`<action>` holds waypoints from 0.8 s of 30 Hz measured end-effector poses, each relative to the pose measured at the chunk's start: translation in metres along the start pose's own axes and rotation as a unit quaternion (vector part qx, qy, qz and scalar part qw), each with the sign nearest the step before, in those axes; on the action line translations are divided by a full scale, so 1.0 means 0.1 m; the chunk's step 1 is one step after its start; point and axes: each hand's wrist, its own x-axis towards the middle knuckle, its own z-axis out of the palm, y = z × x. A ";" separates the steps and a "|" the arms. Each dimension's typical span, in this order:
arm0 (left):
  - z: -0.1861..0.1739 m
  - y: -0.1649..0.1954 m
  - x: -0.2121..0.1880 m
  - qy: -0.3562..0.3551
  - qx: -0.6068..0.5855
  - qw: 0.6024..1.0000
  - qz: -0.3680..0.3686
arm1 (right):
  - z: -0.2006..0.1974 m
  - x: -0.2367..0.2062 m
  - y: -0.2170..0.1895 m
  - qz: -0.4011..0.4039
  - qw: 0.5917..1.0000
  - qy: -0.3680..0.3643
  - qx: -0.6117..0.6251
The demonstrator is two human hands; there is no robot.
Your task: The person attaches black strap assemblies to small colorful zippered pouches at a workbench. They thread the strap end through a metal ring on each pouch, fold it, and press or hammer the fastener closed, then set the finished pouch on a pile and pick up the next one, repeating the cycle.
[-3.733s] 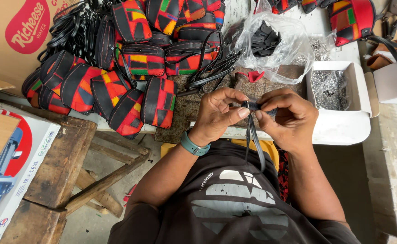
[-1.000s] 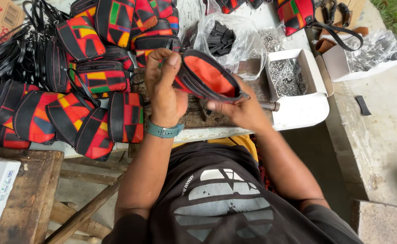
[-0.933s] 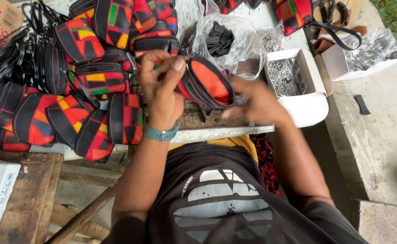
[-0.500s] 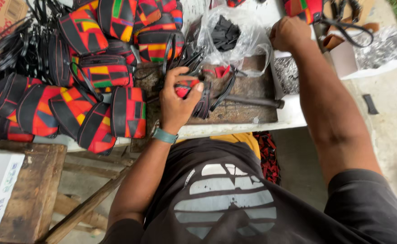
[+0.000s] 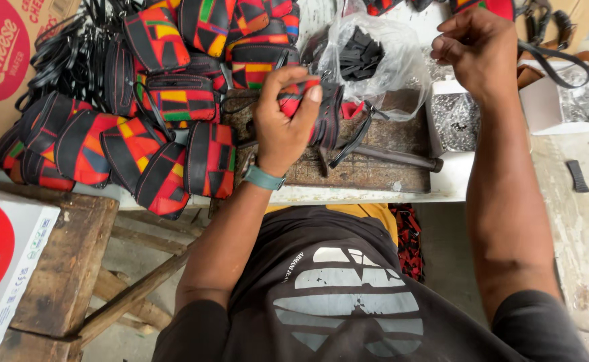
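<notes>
While left hand point(image 5: 282, 121) grips pouch point(image 5: 311, 110), fingers point(image 5: 306, 100) wrap it.

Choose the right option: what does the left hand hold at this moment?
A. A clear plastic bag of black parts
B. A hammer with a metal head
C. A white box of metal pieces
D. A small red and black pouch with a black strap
D: the left hand is closed around a small red and black pouch over the wooden board, while the plastic bag and white box lie apart from it.
</notes>
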 end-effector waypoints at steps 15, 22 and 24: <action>0.29 0.19 0.05 -0.052 0.034 0.998 0.004 | 0.95 -0.89 -0.36 -0.069 0.958 -0.023 0.279; 0.28 0.20 0.02 -0.074 0.049 0.996 0.011 | 0.91 -0.90 -0.33 -0.066 0.950 -0.047 0.303; 0.30 0.19 0.03 -0.059 0.042 0.997 0.000 | 0.89 -0.92 -0.35 -0.039 0.942 -0.067 0.327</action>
